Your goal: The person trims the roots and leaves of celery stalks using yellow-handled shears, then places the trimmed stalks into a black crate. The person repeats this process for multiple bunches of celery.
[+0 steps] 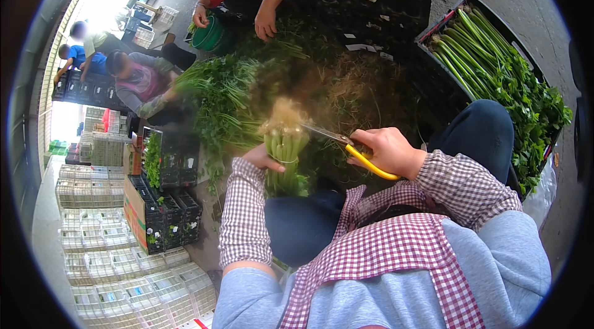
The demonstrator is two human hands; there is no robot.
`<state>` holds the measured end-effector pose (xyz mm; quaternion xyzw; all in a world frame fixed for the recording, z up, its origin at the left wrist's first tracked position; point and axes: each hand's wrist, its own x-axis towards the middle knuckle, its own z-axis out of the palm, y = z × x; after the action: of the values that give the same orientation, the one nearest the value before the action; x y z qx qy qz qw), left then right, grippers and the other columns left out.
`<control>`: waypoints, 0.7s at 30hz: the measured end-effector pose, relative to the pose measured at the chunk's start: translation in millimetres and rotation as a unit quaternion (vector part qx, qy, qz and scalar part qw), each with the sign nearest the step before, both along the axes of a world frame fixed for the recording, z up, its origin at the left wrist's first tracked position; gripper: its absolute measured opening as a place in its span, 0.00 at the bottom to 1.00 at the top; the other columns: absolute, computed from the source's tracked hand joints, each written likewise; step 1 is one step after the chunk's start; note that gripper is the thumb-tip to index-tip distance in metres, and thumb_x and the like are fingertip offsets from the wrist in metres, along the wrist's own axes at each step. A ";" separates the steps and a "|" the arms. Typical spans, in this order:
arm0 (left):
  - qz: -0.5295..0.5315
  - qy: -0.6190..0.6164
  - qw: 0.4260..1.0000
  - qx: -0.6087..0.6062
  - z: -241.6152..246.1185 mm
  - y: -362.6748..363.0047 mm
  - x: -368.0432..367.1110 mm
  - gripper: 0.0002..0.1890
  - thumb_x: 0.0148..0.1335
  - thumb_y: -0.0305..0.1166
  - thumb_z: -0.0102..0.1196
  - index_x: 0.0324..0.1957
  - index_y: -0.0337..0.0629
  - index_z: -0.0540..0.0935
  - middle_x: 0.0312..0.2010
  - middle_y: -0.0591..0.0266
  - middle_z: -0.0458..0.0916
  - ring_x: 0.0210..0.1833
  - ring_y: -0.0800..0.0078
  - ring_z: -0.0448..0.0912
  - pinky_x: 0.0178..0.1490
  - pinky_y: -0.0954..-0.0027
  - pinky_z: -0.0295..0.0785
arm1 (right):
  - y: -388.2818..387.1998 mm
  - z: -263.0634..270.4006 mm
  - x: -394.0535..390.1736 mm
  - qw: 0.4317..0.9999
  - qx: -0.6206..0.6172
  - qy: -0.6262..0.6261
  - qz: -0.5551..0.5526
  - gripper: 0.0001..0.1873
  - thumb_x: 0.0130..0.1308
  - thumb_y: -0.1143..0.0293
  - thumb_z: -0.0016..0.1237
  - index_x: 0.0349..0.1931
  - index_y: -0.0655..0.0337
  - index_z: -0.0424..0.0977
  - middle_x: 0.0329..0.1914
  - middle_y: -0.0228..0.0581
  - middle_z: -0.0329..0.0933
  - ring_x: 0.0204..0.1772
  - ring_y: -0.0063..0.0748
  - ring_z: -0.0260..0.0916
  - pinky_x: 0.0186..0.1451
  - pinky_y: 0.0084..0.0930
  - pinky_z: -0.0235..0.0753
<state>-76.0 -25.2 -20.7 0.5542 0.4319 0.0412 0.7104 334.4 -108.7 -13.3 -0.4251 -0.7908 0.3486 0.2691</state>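
Observation:
In my left hand (263, 157) is a tied bunch of celery (288, 143), held upright with its roots (285, 115) upward and its leaves downward; a thin band circles the stalks. My right hand (387, 150) grips scissors with yellow handles (371, 163), their blades pointing left at the root end of the bunch. Whether the blades touch the roots I cannot tell, since the roots are blurred. Beyond the bunch lies a heap of leafy green stalks (227, 92), and to its right a pile of cut roots (355, 78) on the ground.
A black crate of celery (492, 50) stands at my right, another black crate (371, 8) ahead. A co-worker's hands (266, 20) are near a green bucket (209, 36). More people sit or stand at the left, beyond black crates (178, 162); pale crates (139, 278) are stacked at lower left.

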 end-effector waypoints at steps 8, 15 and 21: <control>0.023 0.069 0.995 0.063 6.3 -5.7 2.3 0.49 0.45 0.20 0.78 0.73 0.38 0.71 0.65 0.53 0.81 0.68 0.61 0.78 0.75 0.59 0.70 | -3.5 -10.2 4.9 0.999 0.020 -0.041 -0.020 0.28 0.69 0.45 0.59 0.57 0.57 0.75 0.45 0.46 0.83 0.47 0.50 0.82 0.51 0.44 0.78; -0.063 0.187 0.975 0.107 37.2 -13.9 52.8 0.41 0.47 0.24 0.79 0.67 0.35 0.78 0.60 0.53 0.86 0.64 0.62 0.81 0.74 0.62 0.71 | -1.5 -11.6 -1.7 0.994 0.018 -0.103 -0.021 0.33 0.70 0.40 0.55 0.63 0.56 0.73 0.53 0.46 0.80 0.56 0.47 0.78 0.62 0.45 0.70; -0.089 0.250 0.954 0.137 49.7 -14.8 77.4 0.43 0.45 0.28 0.79 0.67 0.35 0.77 0.60 0.50 0.85 0.63 0.60 0.82 0.73 0.62 0.72 | -5.6 -19.9 -4.1 0.993 0.043 -0.108 -0.036 0.27 0.71 0.43 0.56 0.53 0.58 0.75 0.38 0.46 0.83 0.40 0.50 0.82 0.47 0.45 0.77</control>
<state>1.4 -40.0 29.0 0.6749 0.5348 -0.1034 0.4979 330.3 -114.3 -33.1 -0.4767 -0.8133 0.2569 0.2128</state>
